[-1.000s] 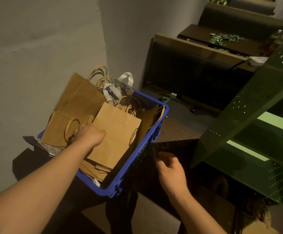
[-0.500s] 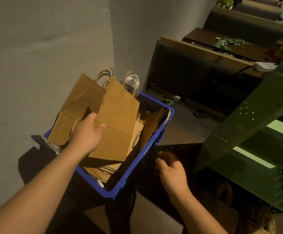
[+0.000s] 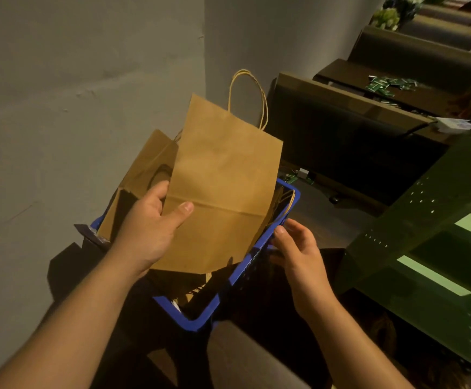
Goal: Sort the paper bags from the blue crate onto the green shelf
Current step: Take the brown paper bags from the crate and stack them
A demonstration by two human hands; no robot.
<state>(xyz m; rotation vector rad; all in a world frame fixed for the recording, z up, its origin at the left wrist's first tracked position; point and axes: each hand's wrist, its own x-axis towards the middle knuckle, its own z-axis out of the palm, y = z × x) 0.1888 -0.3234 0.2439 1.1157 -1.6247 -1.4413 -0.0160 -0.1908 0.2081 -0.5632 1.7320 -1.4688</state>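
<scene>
Grey plaster wall (image 3: 60,108) fills the left and far side. Near it, the left hand (image 3: 147,228) grips a flat brown paper bag (image 3: 223,186) by its lower edge, thumb on the front, holding it above a blue crate (image 3: 228,287) that contains more brown bags (image 3: 144,169). The right hand (image 3: 299,251), fingers loosely spread and holding nothing, hovers at the crate's right rim. At the right stands a green shelf (image 3: 425,234).
</scene>
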